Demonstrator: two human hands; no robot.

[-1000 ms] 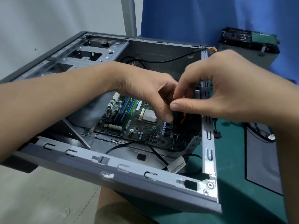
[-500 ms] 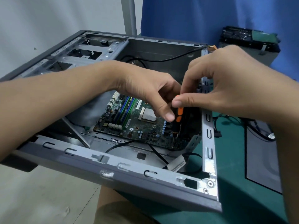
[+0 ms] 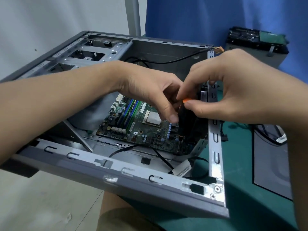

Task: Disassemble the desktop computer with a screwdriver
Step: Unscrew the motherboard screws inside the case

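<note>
The right hand (image 3: 233, 90) has shifted slightly up and right; its fingers pinch the orange cap of the screwdriver (image 3: 182, 120). The left hand (image 3: 150, 90) fingers grip the handle. The tip rests on the motherboard (image 3: 141, 130) by the right wall of the computer case (image 3: 133, 177), which overhangs the left edge of the bench (image 3: 241, 164).

A pale wall (image 3: 50, 22) is seen beyond the left hand (image 3: 150, 94), a light floor (image 3: 41, 205) below it. Behind the right hand (image 3: 233, 90) a blue backdrop (image 3: 200, 19) is hung, and a green tabletop (image 3: 241, 164) is spread beneath it.
</note>
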